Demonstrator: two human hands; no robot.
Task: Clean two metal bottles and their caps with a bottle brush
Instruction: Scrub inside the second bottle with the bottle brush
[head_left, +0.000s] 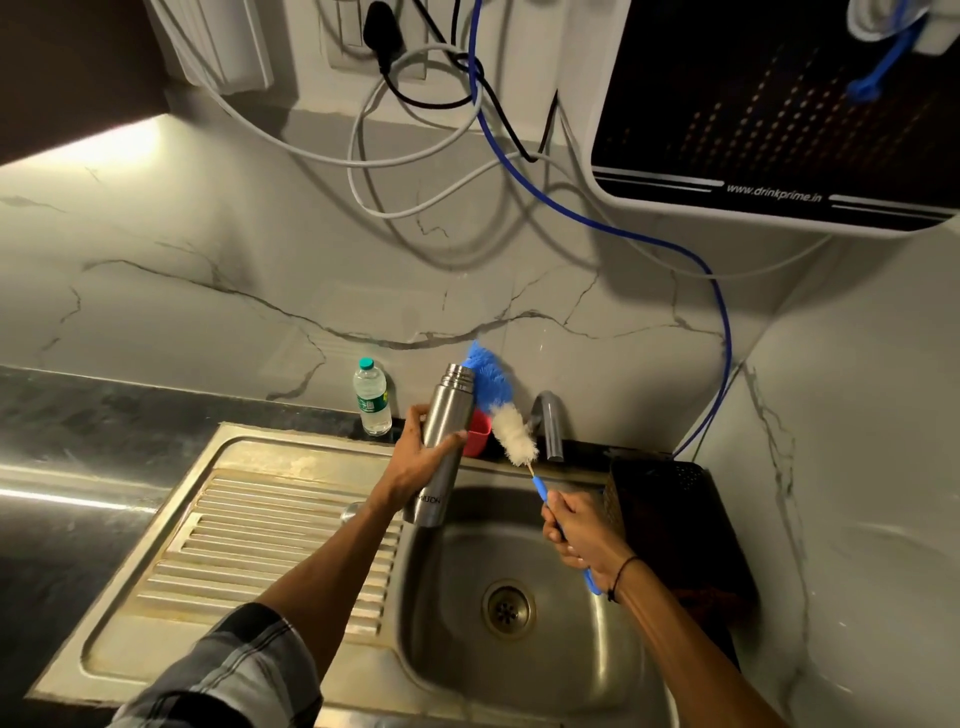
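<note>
An uncapped metal bottle (439, 441) is gripped by the left hand (415, 457) over the sink (519, 675). The bottle brush (506, 415) is held by its handle in the right hand (576, 535), bristles just outside the mouth. Scrubbing seems barely begun; no second bottle or caps are seen.

below both my hands the sink basin (524, 670) lies open down to the drain (508, 609). left of my left hand (415, 462) the ribbed drainboard (249, 540) is bare, with a plastic water bottle (372, 397) standing just beyond it. beyond my right hand (579, 535) the tap (550, 428) and a red cup (477, 439) crowd the back rim. a dark basket (670, 525) blocks my right hand's right side. cables (415, 156) hang above.
</note>
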